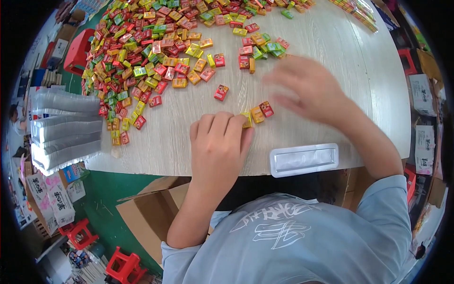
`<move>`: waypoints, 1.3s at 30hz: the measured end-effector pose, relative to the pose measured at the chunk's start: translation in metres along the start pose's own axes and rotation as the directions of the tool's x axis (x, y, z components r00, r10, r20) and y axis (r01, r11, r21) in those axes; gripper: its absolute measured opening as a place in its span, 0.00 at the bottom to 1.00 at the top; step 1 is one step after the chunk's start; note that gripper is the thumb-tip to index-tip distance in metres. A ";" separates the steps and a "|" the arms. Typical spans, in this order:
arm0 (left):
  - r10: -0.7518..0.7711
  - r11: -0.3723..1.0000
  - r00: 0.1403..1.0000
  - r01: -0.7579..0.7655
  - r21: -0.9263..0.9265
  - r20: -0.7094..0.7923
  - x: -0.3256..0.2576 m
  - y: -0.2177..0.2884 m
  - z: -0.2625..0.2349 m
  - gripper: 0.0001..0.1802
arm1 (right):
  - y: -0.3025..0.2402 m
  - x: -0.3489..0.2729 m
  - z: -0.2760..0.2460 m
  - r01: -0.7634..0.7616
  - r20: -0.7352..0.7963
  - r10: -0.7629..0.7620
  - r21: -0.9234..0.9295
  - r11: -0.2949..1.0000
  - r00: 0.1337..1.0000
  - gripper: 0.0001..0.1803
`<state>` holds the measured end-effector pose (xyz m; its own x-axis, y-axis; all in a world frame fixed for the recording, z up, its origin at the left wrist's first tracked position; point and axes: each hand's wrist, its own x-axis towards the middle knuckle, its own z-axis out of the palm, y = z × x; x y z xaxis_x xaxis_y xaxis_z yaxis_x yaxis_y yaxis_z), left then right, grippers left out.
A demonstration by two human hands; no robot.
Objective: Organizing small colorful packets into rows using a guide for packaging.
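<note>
My left hand (pixel 217 146) rests low over the table with its fingers curled. Its thumb and forefinger are closed on a small yellow box (pixel 246 119), partly hidden by the fingers. That box is one end of a short slanting row, followed by an orange box (pixel 257 114) and a red box (pixel 266 109). Up and to the right, my right hand (pixel 302 87) is smeared by motion, so its grip cannot be made out. Just beyond it lies a loose cluster of small boxes (pixel 272 47). A clear plastic tray (pixel 305 160) sits at the table's near edge.
A big heap of small coloured boxes (pixel 156 42) covers the table's far left. One red box (pixel 221 92) lies apart from it. Stacked clear trays (pixel 66 128) stand at the left edge. Wrapped packs (pixel 357 14) lie far right. An open carton (pixel 151 217) stands below the table.
</note>
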<state>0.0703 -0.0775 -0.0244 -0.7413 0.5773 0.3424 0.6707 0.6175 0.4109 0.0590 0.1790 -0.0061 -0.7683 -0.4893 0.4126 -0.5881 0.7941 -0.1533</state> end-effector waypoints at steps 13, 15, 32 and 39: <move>-0.035 0.999 0.999 0.036 0.030 -0.021 0.020 -0.026 -0.014 0.20 | 0.014 -0.020 -0.012 -0.109 0.076 0.105 0.050 0.993 0.992 0.13; -0.060 0.996 0.998 0.059 0.072 0.003 0.025 -0.029 -0.013 0.19 | 0.000 -0.022 -0.012 -0.053 0.176 0.034 0.103 0.993 0.984 0.14; -0.106 0.974 0.992 0.117 -0.193 0.067 -0.027 -0.017 -0.024 0.17 | 0.054 -0.032 -0.017 -0.369 0.169 0.356 0.057 0.927 0.919 0.07; -0.178 0.963 0.984 0.177 -0.202 0.014 -0.026 -0.017 -0.010 0.28 | 0.107 -0.009 0.006 -0.518 -0.090 0.510 -0.160 0.840 0.855 0.08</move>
<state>0.0778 -0.1086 -0.0323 -0.8484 0.4654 0.2521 0.5096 0.5894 0.6269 0.0018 0.2664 -0.0315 -0.9345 0.0190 0.3556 -0.0558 0.9784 -0.1990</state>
